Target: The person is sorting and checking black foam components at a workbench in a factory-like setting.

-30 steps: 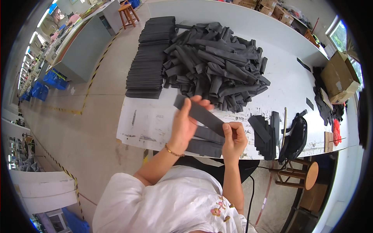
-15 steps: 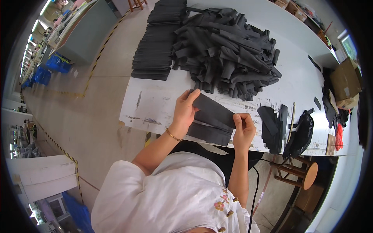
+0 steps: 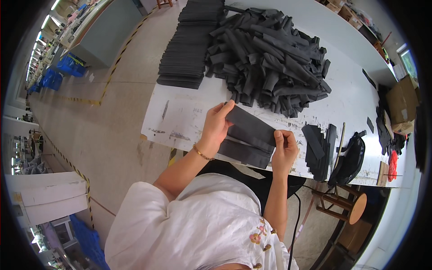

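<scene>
A single head-worn fisheye view looks steeply down from above the person's shoulders, close over both forearms that enter from 6 o'clock. It faces the white worktable (image 3: 189,112), which runs from centre towards 2 o'clock, its straight edges bowing near the dark rim

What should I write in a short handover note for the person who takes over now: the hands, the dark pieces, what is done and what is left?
Left hand: grips the far end of a dark grey fabric strip.
Right hand: pinches the near end of the same strip, at the near edge of the white table.
More flat strips lie under it.
Done, judging by the layout: a neat stack at the far left and a small pile to the right.
Left: the big loose heap of folded pieces.
</scene>
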### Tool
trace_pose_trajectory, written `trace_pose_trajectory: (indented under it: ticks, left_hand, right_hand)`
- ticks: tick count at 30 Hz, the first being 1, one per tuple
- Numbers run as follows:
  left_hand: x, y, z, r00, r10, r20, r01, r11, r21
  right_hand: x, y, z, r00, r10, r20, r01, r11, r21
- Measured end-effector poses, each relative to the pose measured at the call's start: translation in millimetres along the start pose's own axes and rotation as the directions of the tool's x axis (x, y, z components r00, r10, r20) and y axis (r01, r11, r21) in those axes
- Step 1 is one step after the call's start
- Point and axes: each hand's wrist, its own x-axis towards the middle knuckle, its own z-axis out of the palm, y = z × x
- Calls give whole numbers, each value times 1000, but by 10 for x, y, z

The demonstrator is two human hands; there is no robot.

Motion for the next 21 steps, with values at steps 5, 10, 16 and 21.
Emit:
trace_pose_trajectory:
  ticks: [5, 10, 16, 21]
  left_hand:
    - [-39, 2, 42, 986, -162, -43, 156, 982, -106]
    - [-9, -147, 3, 998, -35, -60, 35, 999, -7]
    - [2, -12, 26, 983, -164, -79, 159, 985, -63]
    - [-49, -3, -48, 997, -30, -72, 47, 969, 243]
  right_hand:
    - [77, 185, -74, 993, 115, -3, -115, 993, -29]
    - [84, 310, -77, 957, 288, 33, -290, 956, 52]
    - [60, 191, 5, 997, -74, -29, 51, 877, -477]
    - [68, 340, -109, 998, -1, 60, 28, 889, -457]
